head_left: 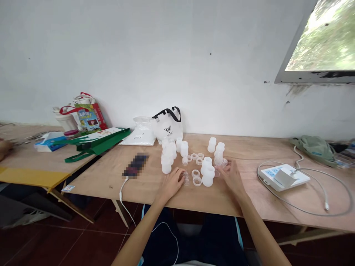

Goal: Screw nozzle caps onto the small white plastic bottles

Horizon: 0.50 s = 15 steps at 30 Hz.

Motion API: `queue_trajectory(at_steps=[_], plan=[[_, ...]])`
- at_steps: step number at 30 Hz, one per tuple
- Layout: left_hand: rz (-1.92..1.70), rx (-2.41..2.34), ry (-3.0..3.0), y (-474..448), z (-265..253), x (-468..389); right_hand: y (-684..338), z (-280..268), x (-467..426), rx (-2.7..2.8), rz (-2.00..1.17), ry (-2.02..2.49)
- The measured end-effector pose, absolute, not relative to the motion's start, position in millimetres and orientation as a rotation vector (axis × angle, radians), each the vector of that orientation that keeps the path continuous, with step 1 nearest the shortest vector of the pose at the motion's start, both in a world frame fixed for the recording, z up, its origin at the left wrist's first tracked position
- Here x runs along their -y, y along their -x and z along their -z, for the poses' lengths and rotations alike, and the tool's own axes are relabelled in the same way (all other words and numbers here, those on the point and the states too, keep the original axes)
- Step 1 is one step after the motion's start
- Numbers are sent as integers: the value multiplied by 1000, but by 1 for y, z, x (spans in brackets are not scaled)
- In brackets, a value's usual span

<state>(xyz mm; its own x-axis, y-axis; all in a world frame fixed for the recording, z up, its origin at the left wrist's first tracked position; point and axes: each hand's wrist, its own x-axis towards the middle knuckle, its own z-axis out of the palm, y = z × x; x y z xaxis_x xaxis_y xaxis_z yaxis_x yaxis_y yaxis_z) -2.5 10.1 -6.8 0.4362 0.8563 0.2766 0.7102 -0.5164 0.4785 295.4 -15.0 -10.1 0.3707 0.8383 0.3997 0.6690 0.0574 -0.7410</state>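
Note:
Several small translucent white plastic bottles stand in a cluster at the middle of a plywood table, with loose plastic rings among them. My left hand rests on the table, its fingertips closed on a small clear plastic piece. My right hand lies to the right of a squat white bottle, fingers touching a small clear part beside another bottle.
A white tote bag and a plastic packet sit by the wall. A phone with a white cable lies left of the bottles. A white device with looped cable is at right. Green folder, bags and tissue box are on the left table.

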Motion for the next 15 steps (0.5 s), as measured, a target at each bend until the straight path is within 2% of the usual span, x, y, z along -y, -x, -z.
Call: queue_trajectory(at_steps=[4,9,15], plan=[[-696,-1359,-2405,3,7,-9,-308,-4,28,1507,-254,1635],[-727,-1335,-2400,3,11,-10,-321,-15,46,1824,-587,1596],[-783,-1379,-2353,2,11,-9,-312,-14,45,1808,-845,1495]])
